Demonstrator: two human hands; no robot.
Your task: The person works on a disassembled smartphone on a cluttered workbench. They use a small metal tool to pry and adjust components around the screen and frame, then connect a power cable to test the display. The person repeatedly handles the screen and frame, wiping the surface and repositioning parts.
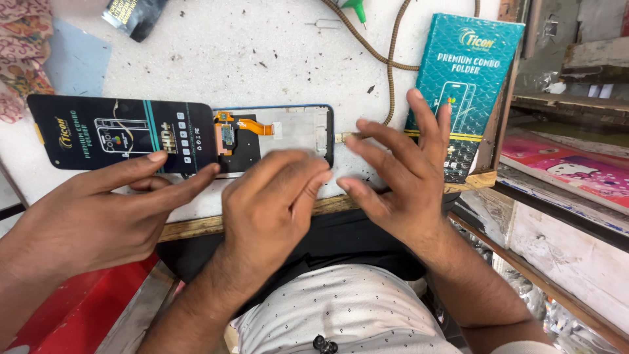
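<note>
A phone display assembly (288, 128) with a blue frame lies back side up on the white bench, an orange flex cable on its left part. My left hand (275, 203) is blurred, its bent fingers over the display's near edge; whether it grips anything is unclear. Just right of the display, my right hand (400, 170) hovers with fingers spread and nothing in it. Another person's hand (92, 216) reaches in from the left, its fingertips on the near edge of a flat black package (98, 131) that overlaps the display's left end.
A teal box (472, 72) leans at the bench's right edge. A braided cable (388, 52) runs down from the top. A black pouch (134, 13), a metal pin (324, 24) and a green-tipped tool (354, 8) lie at the back. Shelves (570, 167) stand at right.
</note>
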